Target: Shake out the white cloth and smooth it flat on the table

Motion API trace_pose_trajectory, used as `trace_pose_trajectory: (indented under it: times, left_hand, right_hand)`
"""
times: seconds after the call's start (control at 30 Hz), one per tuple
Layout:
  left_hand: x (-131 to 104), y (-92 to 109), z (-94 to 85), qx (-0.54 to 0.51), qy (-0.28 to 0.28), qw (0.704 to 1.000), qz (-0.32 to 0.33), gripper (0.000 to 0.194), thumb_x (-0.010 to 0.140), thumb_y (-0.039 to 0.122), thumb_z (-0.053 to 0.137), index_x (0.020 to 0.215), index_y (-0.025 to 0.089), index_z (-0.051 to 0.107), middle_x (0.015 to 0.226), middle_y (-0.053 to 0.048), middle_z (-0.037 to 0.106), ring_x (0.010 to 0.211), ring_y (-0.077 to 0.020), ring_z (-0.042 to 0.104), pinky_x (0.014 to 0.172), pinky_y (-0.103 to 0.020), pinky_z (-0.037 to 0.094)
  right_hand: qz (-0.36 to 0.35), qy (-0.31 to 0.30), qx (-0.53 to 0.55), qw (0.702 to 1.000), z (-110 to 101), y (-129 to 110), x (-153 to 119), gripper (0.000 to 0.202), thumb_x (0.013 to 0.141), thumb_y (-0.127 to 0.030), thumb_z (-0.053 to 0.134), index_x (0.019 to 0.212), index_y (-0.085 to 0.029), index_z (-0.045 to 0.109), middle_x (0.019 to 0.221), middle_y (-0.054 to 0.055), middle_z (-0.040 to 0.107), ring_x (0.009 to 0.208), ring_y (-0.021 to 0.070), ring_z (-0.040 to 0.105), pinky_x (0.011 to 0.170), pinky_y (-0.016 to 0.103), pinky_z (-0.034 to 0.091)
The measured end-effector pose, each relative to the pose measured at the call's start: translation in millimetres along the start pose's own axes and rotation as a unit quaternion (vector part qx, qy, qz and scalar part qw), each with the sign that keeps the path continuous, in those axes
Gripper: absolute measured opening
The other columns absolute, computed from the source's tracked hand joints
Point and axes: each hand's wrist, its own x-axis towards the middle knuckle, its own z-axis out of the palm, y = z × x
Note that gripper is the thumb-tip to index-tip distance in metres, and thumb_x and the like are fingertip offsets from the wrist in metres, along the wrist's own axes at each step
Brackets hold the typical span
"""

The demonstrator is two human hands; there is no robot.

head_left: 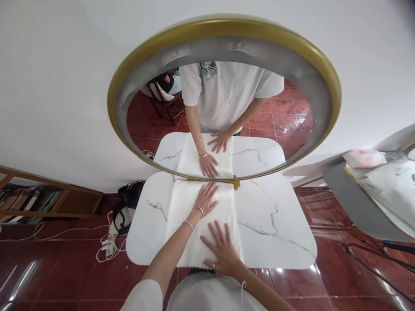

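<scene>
A white cloth with a scalloped edge lies flat across the middle of the white marbled table. My left hand rests palm down on its far part, fingers stretched out, with two bracelets at the wrist. Nearer to me, my right hand presses flat on the cloth's right side, fingers spread, a ring on one finger. Neither hand grips anything.
An oval gold-framed mirror stands at the table's far edge and reflects my hands and shirt. Left are a black bag, a power strip with cables and a wooden bookshelf. A grey ridged surface holds bags at right.
</scene>
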Motion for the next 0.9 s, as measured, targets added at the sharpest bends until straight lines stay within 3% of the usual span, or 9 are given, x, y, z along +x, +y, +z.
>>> trace_pose_trajectory:
  times: [0.3,0.47,0.57,0.67,0.77,0.9]
  left_hand:
    - [-38,-58,-16.7,0.009,0.007,1.000,-0.010,0.065,0.093,0.042,0.041,0.151,0.020,0.020,0.160,-0.008,0.017,0.147,-0.0225,0.013,0.119,-0.046,0.011]
    - [-57,-78,-22.0,0.010,0.013,1.000,-0.019,0.066,0.093,0.042,0.042,0.151,0.019,0.020,0.160,-0.010,0.016,0.148,-0.0239,0.011,0.118,-0.047,0.014]
    - [-81,-85,-23.4,0.019,0.043,0.995,-0.085,0.064,0.094,0.039,0.042,0.151,0.019,0.022,0.160,-0.012,0.011,0.148,-0.0281,0.007,0.117,-0.051,0.016]
    - [-110,-93,-25.6,0.038,0.080,0.976,-0.201,0.059,0.095,0.039,0.041,0.150,0.023,0.026,0.160,-0.014,0.011,0.147,-0.0316,0.007,0.115,-0.059,0.015]
    - [-128,-101,-30.6,0.053,0.068,0.961,-0.264,0.057,0.094,0.041,0.044,0.148,0.030,0.031,0.159,-0.012,0.018,0.146,-0.0342,0.012,0.110,-0.069,0.010]
    - [-123,-113,-38.7,0.057,0.051,0.954,-0.291,0.057,0.091,0.043,0.048,0.146,0.034,0.033,0.158,-0.008,0.021,0.147,-0.0344,0.011,0.108,-0.073,0.005]
  right_hand:
    - [-0.019,-0.007,0.036,0.999,26,-43,50,0.078,0.087,-0.070,0.039,0.151,-0.039,0.008,0.158,0.008,-0.014,0.143,0.0437,-0.008,0.105,0.073,-0.011]
    - [-0.035,-0.002,0.020,0.999,33,-58,64,0.079,0.087,-0.067,0.045,0.152,-0.037,0.011,0.159,0.008,-0.010,0.143,0.0437,-0.003,0.106,0.075,-0.002]
    - [-0.038,0.059,-0.018,0.997,33,-55,74,0.075,0.091,-0.055,0.045,0.153,-0.031,0.009,0.160,0.007,0.006,0.146,0.0346,0.007,0.113,0.065,0.011]
    - [0.021,0.178,-0.066,0.982,28,-43,97,0.070,0.097,-0.035,0.039,0.154,-0.020,0.001,0.158,0.008,0.019,0.146,0.0256,0.013,0.117,0.051,0.022]
    - [0.084,0.254,-0.108,0.957,20,-28,131,0.070,0.097,-0.026,0.035,0.153,-0.012,-0.006,0.158,0.013,0.018,0.146,0.0263,0.011,0.115,0.047,0.026]
    - [0.107,0.268,-0.135,0.948,13,-16,171,0.073,0.097,-0.030,0.036,0.152,-0.008,-0.007,0.158,0.016,0.012,0.146,0.0282,0.010,0.115,0.047,0.026]
